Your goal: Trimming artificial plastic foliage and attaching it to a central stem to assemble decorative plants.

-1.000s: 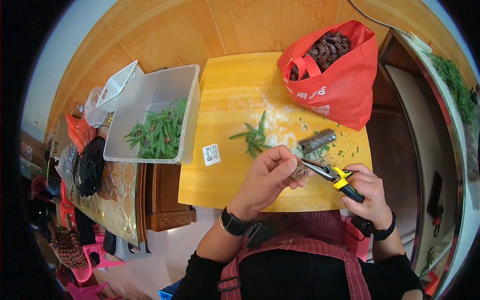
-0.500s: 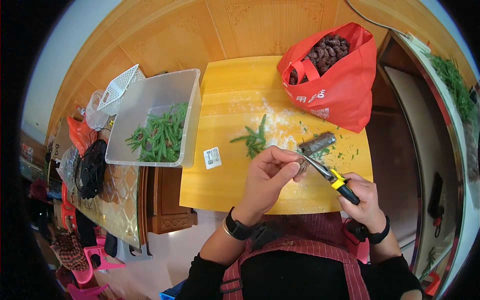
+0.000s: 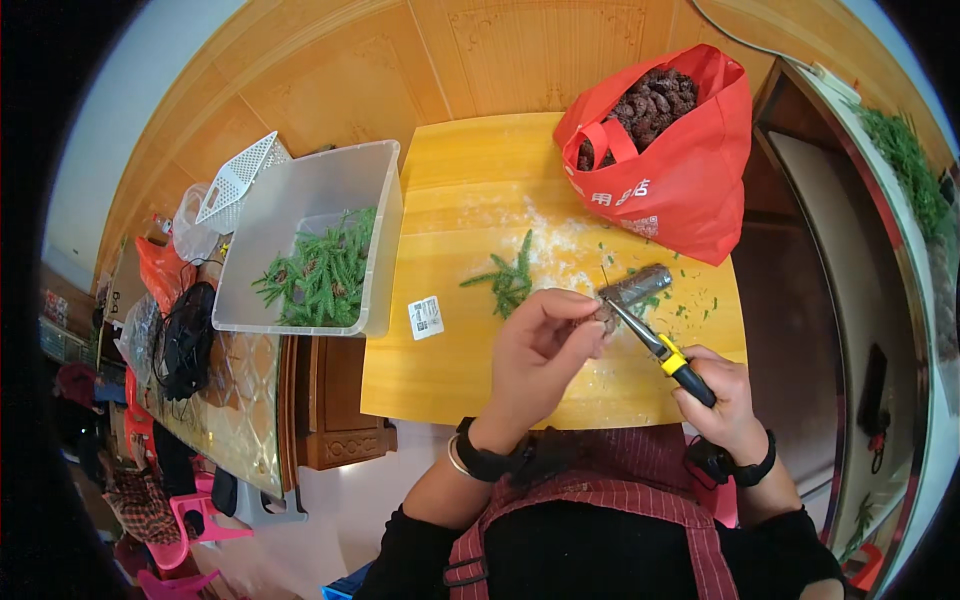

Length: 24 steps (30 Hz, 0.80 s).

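Observation:
My left hand (image 3: 545,350) pinches a small brown pine cone (image 3: 604,316) between thumb and fingers, which cover most of it. A thin dark wire (image 3: 604,274) sticks up by the cone. My right hand (image 3: 724,398) is closed around the black-and-yellow handles of long-nose pliers (image 3: 672,358). The jaws of the pliers point up and left to the wire beside the cone; whether they clamp it I cannot tell. Just beyond lies a dark bundle (image 3: 640,287) in clear wrapping. A green artificial pine sprig (image 3: 510,283) rests to the left of it.
The yellow tabletop (image 3: 450,380) carries white powder, green clippings and a white label (image 3: 425,317). A red bag (image 3: 690,170) of pine cones stands at the far right. On the left, a clear plastic bin (image 3: 388,240) holds green sprigs (image 3: 320,275), beside a white basket (image 3: 238,178).
The pliers' tips have shifted slightly up and left. The cone has turned in my left fingers and shows more, and the wire now stands up above them.

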Available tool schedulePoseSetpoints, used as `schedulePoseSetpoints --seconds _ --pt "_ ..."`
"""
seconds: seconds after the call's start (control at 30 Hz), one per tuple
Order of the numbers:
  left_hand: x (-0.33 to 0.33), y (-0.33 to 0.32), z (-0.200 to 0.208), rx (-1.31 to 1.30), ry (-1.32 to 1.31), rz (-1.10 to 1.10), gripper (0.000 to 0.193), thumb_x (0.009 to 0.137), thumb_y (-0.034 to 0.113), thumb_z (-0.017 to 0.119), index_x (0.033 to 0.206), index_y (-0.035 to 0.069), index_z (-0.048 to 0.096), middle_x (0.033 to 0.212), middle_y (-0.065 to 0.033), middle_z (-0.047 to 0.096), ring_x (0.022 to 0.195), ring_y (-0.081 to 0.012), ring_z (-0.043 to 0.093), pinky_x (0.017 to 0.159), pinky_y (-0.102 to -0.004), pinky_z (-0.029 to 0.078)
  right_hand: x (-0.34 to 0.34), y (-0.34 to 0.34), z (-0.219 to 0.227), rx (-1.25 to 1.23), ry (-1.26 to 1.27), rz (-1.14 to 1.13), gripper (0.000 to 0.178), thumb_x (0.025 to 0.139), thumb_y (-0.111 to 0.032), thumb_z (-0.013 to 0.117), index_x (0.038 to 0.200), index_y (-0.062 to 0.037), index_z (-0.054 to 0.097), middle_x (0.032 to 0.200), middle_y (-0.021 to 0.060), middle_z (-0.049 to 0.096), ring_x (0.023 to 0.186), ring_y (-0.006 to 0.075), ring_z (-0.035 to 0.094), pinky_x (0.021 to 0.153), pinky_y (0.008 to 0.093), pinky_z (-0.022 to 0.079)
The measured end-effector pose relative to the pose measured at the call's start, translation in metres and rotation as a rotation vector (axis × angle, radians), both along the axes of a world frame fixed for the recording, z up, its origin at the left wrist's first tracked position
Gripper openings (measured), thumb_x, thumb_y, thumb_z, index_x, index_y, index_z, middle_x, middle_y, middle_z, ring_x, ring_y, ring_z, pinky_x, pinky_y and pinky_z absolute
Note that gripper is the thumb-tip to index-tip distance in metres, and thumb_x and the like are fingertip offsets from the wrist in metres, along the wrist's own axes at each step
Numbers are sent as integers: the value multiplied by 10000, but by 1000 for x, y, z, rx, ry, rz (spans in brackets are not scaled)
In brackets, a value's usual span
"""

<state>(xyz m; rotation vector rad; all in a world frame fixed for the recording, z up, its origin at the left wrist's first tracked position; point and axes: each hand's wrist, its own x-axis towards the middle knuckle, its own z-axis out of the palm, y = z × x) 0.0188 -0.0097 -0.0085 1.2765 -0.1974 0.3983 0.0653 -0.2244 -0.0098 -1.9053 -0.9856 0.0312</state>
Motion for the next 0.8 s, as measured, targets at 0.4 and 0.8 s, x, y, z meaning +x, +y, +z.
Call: schedulePoseSetpoints --seconds 0.4,0.8 --pt "-4 2 5 -89 113 -20 196 805 -94 527 985 -21 504 954 -100 539 767 -142 577 684 -259 500 0 -2 -4 -41 68 -13 46 661 8 536 697 35 549 692 125 583 642 227 578 566 284 443" --pt "-3 1 -3 -100 134 61 188 828 -32 553 1005 -13 491 901 -84 568 796 -127 583 694 -237 490 -3 -26 7 -34 371 -33 340 726 -224 522 875 69 606 937 157 615 920 245 575 850 319 401"
